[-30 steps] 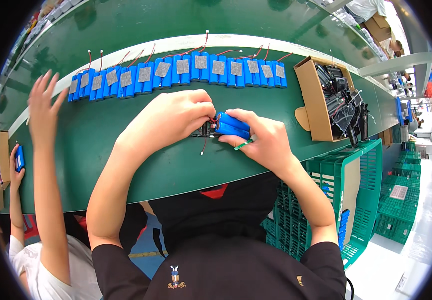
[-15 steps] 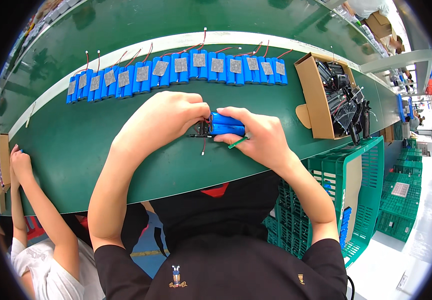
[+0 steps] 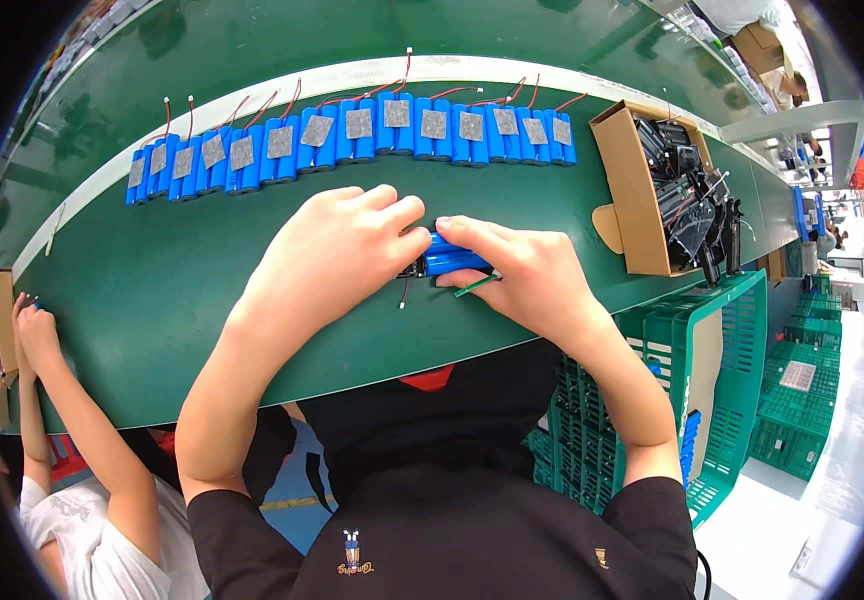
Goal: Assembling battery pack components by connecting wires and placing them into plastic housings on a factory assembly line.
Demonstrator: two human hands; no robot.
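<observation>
My left hand point(image 3: 337, 252) and my right hand point(image 3: 530, 272) meet over a blue battery pack point(image 3: 452, 259) lying on the green conveyor belt point(image 3: 182, 290). Both hands grip the pack, left fingers at its left end, right fingers across its top and right end. A thin wire point(image 3: 405, 292) with a small white end hangs from the pack's left side. A green strip point(image 3: 477, 286) pokes out under my right hand. Most of the pack is hidden by my fingers.
A long row of blue battery packs point(image 3: 352, 135) with grey pads and red wires lies along the belt's far side. An open cardboard box point(image 3: 642, 190) of black parts stands at right. Green crates point(image 3: 752, 400) sit below right. Another person's arm point(image 3: 72, 400) reaches in at left.
The other person's arm at left has dropped from raised over the belt down to the belt's near edge. My hands stay on the pack, barely shifted.
</observation>
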